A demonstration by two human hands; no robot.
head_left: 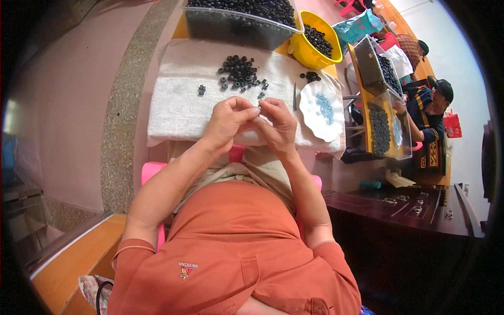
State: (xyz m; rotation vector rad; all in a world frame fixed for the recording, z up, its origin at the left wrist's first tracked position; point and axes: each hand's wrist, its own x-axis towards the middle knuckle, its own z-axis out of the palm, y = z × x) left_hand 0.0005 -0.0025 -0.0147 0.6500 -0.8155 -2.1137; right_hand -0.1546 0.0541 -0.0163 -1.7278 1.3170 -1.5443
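Black ring-shaped small part (259, 108), at frame centre over the white towel (178, 105), sits pinched between left hand (228, 119) and right hand (278, 123) fingertips; steady, close pinching seems best.

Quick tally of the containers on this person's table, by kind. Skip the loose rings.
Clear plastic bin of black rings: 1
Yellow bowl of black rings: 1
White scalloped plate with small bluish parts: 1
Total: 3

Both hands, left hand and right hand, pinch one small part over the white towel.
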